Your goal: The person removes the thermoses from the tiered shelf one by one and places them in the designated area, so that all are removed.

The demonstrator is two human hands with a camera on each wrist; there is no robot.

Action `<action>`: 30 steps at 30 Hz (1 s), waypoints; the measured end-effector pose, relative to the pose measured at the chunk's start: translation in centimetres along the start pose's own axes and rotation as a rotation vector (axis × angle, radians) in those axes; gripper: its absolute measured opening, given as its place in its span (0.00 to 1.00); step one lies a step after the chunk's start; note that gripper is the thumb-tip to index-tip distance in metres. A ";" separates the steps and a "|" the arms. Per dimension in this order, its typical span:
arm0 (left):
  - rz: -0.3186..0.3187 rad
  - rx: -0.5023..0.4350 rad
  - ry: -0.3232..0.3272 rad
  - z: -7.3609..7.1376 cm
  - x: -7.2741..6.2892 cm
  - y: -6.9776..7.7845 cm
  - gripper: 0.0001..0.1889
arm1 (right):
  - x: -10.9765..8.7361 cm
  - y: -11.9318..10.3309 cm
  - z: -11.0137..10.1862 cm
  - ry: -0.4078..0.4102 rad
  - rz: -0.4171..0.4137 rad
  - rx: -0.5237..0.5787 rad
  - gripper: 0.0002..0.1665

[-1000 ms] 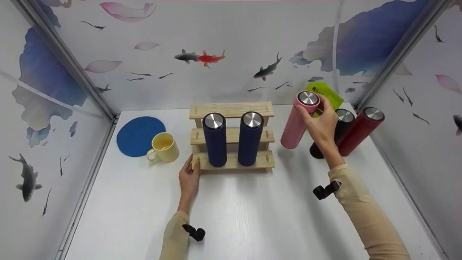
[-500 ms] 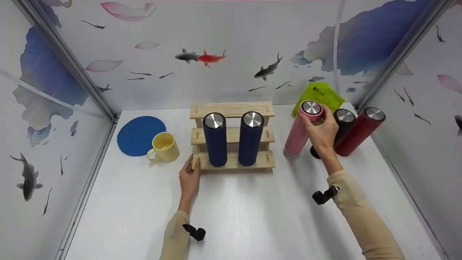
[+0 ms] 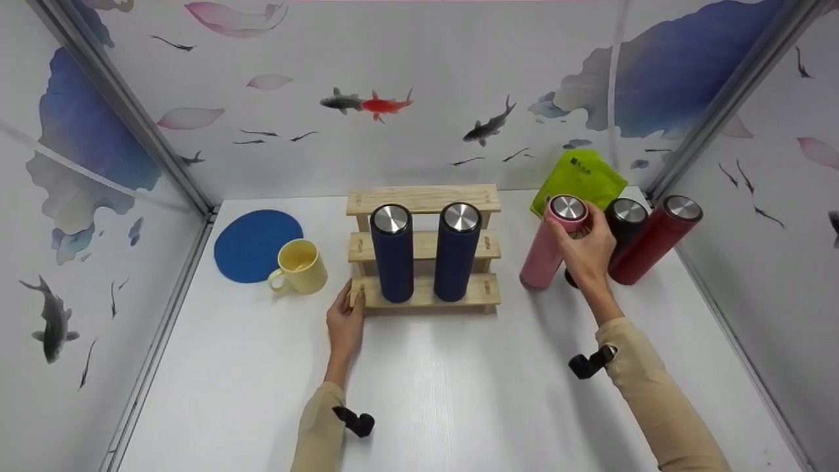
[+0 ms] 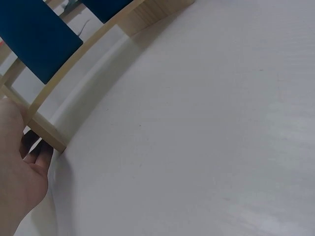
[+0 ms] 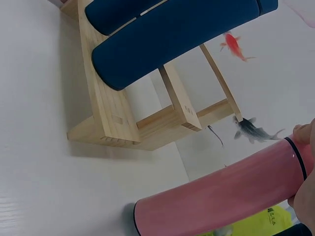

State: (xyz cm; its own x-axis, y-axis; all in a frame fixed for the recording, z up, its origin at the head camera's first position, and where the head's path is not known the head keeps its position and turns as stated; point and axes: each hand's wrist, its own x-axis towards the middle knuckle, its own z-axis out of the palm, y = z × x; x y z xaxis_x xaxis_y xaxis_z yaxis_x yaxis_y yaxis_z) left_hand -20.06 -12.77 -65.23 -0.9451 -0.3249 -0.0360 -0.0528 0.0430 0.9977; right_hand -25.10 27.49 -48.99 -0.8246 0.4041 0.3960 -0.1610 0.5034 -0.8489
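Note:
My right hand (image 3: 587,246) grips a pink thermos bottle (image 3: 544,252) around its upper part, just below the steel-topped lid. The bottle is upright to the right of a three-tier wooden rack (image 3: 423,198), its base close over the table in the right wrist view. Two navy thermos bottles (image 3: 392,262) stand side by side on the rack's lowest tier. At that tier's left end, my left hand (image 3: 345,322) holds the wood, thumb on top and fingers underneath. The left wrist view shows these fingers (image 4: 43,158) beside the rack's leg.
Black (image 3: 626,219) and red (image 3: 657,242) thermos bottles stand right of the pink one, the black partly hidden by the right hand. Behind lies a bright green pouch (image 3: 580,176). A yellow mug (image 3: 308,272) and blue round mat (image 3: 252,246) are at left. Printed panels enclose the table.
My right hand has brought the pink bottle down and toward me, slightly rightward, uncovering more of the green pouch. The left hand keeps its hold on the rack.

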 end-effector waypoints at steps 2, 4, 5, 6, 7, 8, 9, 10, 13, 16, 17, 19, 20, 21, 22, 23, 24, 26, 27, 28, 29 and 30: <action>0.001 0.001 0.003 0.0 0.0 0.0 0.26 | -0.1 0.2 0.0 0.000 0.004 -0.003 0.38; 0.004 -0.003 0.006 0.0 -0.1 0.0 0.26 | -0.2 0.4 0.1 0.001 0.008 -0.006 0.39; 0.004 -0.010 0.008 0.0 -0.1 0.0 0.26 | -0.2 0.5 0.1 -0.001 0.012 -0.005 0.39; 0.005 -0.009 0.009 0.0 -0.1 0.0 0.26 | -0.3 0.6 0.1 -0.001 0.016 -0.004 0.39; 0.006 -0.015 0.010 0.1 -0.1 0.0 0.26 | -0.3 0.7 0.1 -0.003 0.022 -0.003 0.40; 0.003 -0.022 0.010 0.1 -0.1 0.0 0.26 | -0.3 0.8 0.2 -0.005 0.028 -0.001 0.40; -0.001 -0.023 0.012 0.1 -0.1 -0.1 0.26 | -0.3 0.9 0.2 -0.007 0.034 -0.001 0.40; -0.006 -0.028 0.008 0.1 0.0 0.0 0.26 | -0.3 1.0 0.2 -0.009 0.038 0.001 0.40; -0.015 -0.033 0.006 0.1 0.0 0.0 0.26 | -0.3 1.2 0.2 -0.013 0.050 0.004 0.40; -0.018 -0.029 0.007 0.2 0.0 0.1 0.26 | -0.3 1.3 0.2 -0.009 0.049 0.003 0.41; -0.019 -0.025 0.010 0.2 0.0 0.1 0.26 | -0.3 1.4 0.2 -0.006 0.047 0.002 0.41; -0.017 -0.016 0.010 0.2 0.0 0.1 0.26 | -0.2 1.4 0.2 0.001 0.042 0.001 0.41; -0.017 -0.015 0.010 0.2 -0.1 0.1 0.26 | -0.2 1.5 0.2 0.004 0.039 0.000 0.41; -0.016 -0.010 0.011 0.2 -0.1 0.1 0.26 | -0.2 1.5 0.2 0.006 0.035 0.001 0.41; -0.013 -0.010 0.013 0.2 -0.1 0.1 0.26 | -0.2 1.6 0.2 0.006 0.033 0.000 0.41; -0.011 -0.008 0.015 0.2 -0.1 0.1 0.26 | -0.2 1.6 0.2 0.005 0.031 0.001 0.41; -0.005 -0.006 0.016 0.2 -0.1 0.1 0.26 | -0.2 1.6 0.2 0.002 0.030 -0.002 0.41; -0.001 -0.002 0.019 0.2 -0.1 0.1 0.25 | -0.2 1.5 0.2 -0.006 0.029 -0.016 0.41; 0.000 0.000 0.019 0.2 -0.1 0.1 0.25 | -0.2 1.5 0.2 -0.010 0.028 -0.023 0.41; 0.002 0.002 0.018 0.1 0.0 0.1 0.26 | -0.2 1.4 0.2 -0.016 0.028 -0.029 0.41; 0.005 0.003 0.017 0.1 0.0 0.0 0.26 | -0.2 1.3 0.1 -0.023 0.028 -0.037 0.41; 0.005 0.001 0.014 0.1 0.0 0.0 0.26 | -0.2 1.3 0.1 -0.031 0.031 -0.048 0.42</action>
State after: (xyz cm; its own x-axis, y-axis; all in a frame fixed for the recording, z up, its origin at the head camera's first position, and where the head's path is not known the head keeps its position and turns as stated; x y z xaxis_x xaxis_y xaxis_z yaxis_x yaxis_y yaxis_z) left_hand -20.07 -12.68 -65.24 -0.9407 -0.3378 -0.0306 -0.0487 0.0451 0.9978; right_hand -25.18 27.99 -50.21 -0.8454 0.3961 0.3582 -0.1096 0.5276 -0.8424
